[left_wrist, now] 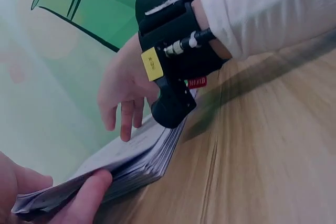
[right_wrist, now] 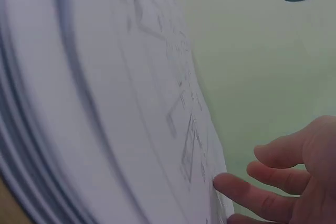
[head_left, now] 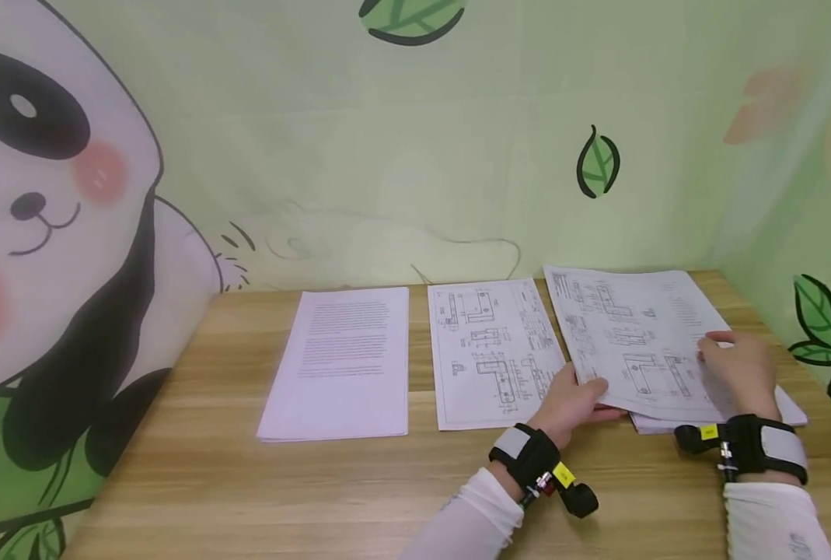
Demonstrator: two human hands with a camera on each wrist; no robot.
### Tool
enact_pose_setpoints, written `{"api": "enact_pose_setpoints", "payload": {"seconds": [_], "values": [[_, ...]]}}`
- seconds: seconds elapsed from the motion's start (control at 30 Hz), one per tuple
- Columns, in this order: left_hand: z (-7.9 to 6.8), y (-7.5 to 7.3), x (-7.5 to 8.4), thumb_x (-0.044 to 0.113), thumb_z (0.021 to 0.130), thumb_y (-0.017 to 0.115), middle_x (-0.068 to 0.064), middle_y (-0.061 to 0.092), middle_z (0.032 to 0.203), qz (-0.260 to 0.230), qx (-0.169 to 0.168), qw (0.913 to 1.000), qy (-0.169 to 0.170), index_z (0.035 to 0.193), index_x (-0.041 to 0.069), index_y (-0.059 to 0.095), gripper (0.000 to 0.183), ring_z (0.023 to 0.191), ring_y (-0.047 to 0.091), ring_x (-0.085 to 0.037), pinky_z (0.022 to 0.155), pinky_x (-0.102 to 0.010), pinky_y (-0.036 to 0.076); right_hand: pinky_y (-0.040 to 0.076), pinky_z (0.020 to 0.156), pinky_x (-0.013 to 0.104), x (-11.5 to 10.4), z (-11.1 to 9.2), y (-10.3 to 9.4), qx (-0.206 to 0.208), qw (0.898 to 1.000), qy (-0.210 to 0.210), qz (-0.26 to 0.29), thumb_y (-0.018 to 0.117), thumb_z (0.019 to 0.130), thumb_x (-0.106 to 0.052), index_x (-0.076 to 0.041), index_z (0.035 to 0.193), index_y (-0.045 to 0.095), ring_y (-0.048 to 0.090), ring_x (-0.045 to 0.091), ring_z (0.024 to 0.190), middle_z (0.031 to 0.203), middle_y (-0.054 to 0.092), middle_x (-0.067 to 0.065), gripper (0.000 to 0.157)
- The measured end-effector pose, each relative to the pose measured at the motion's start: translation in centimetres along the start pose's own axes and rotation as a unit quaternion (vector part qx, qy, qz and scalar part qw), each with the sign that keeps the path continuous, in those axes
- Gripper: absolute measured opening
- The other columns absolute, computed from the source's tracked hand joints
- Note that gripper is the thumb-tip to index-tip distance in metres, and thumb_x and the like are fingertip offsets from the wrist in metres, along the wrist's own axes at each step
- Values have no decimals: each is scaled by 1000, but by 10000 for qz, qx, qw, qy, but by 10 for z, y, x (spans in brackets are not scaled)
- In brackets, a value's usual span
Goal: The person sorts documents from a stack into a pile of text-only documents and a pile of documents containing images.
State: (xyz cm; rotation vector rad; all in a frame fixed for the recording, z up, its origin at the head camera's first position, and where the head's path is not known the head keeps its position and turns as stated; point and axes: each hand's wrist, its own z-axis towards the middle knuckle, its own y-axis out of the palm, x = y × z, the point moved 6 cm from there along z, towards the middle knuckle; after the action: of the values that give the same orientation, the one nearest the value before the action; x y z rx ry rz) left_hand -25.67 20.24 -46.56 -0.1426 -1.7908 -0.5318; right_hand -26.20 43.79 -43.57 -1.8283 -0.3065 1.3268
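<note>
My left hand (head_left: pixel 567 403) pinches the near left corner of the upper sheets of technical drawings (head_left: pixel 611 350), thumb on top and fingers underneath. These sheets lie skewed over a thick paper stack (left_wrist: pixel 152 163), with their held corner raised. My right hand (head_left: pixel 742 373) is at the right side of the same sheets, fingers loosely bent and touching the paper. In the left wrist view its fingers (left_wrist: pixel 126 121) hang down at the stack's far part. The right wrist view shows the right fingers (right_wrist: pixel 257 198) at the paper's edge, holding nothing plainly.
Left of my left hand lies another drawing sheet (head_left: pixel 485 350) on the wooden table (head_left: pixel 212 482). Farther left is a pile of text pages (head_left: pixel 345 365). A printed wall cloth (head_left: pixel 359 171) with a panda and leaves rises behind the table.
</note>
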Motion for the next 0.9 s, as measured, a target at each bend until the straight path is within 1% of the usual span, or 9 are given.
{"api": "enact_pose_setpoints", "payload": {"seconds": [0.13, 0.27, 0.37, 0.47, 0.6, 0.67, 0.73, 0.83, 0.9], "values": [[1, -7, 3, -10, 85, 43, -15, 68, 110, 2, -202, 9992, 336, 125, 16, 53, 49, 91, 68, -28, 77, -47, 57, 33, 67, 39, -5, -1, 9, -161, 9997, -85, -184, 39, 94, -35, 12, 130, 45, 44, 45, 103, 116, 56, 36, 59], [1, -22, 5, -12, 85, 42, -11, 67, 108, 41, 42, 9993, 375, 125, 18, 51, 50, 90, 68, -26, 76, -47, 57, 40, 73, 49, -17, 0, 15, -365, 9980, -437, -262, 40, 94, -39, 12, 133, 41, 46, 49, 107, 121, 51, 39, 64], [-1, -34, 8, -8, 87, 42, -5, 65, 102, 228, 404, 9986, 234, 125, 19, 48, 48, 86, 68, -22, 76, -45, 58, 41, 81, 60, -32, 0, 21, -569, 9954, -710, -291, 38, 94, -44, 11, 140, 28, 43, 54, 111, 127, 41, 44, 72], [-6, -47, 17, -3, 87, 43, 0, 61, 102, 518, 641, 9964, 206, 131, 22, 44, 50, 84, 66, -17, 79, -39, 56, 35, 90, 66, -45, -1, 28, -769, 9942, -749, -110, 36, 93, -50, 7, 146, 8, 35, 58, 118, 134, 31, 46, 82], [-16, -67, 31, 3, 90, 43, 4, 59, 106, 669, 710, 9946, 355, 134, 27, 41, 50, 86, 64, -15, 80, -36, 53, 30, 96, 68, -58, -7, 41, -1096, 9907, -635, 489, 34, 89, -61, -3, 147, -11, 31, 57, 124, 142, 21, 44, 94], [-22, -79, 37, 5, 92, 42, 4, 59, 108, 674, 727, 9941, 441, 134, 29, 40, 48, 87, 65, -16, 80, -37, 54, 32, 95, 66, -66, -12, 49, -1360, 9845, -640, 901, 35, 87, -65, -9, 148, -14, 35, 53, 124, 143, 24, 40, 96], [-28, -91, 42, 6, 93, 41, 4, 60, 110, 660, 749, 9937, 512, 132, 31, 40, 46, 90, 66, -16, 83, -38, 54, 42, 92, 57, -76, -18, 58, -1659, 9738, -730, 1371, 38, 86, -64, -14, 149, -11, 45, 43, 119, 142, 33, 32, 94], [-36, -107, 48, 8, 95, 41, 5, 59, 114, 631, 796, 9931, 589, 133, 31, 38, 45, 95, 65, -14, 89, -38, 51, 55, 79, 38, -94, -30, 71, -2084, 9506, -918, 2112, 47, 88, -56, -17, 151, 4, 62, 23, 102, 125, 56, 11, 86], [-41, -116, 52, 9, 95, 41, 5, 59, 116, 650, 805, 9926, 632, 133, 31, 38, 44, 99, 64, -13, 91, -38, 50, 58, 69, 29, -105, -36, 79, -2278, 9326, -1021, 2608, 53, 89, -47, -16, 150, 15, 68, 13, 89, 109, 64, -3, 78]]}}
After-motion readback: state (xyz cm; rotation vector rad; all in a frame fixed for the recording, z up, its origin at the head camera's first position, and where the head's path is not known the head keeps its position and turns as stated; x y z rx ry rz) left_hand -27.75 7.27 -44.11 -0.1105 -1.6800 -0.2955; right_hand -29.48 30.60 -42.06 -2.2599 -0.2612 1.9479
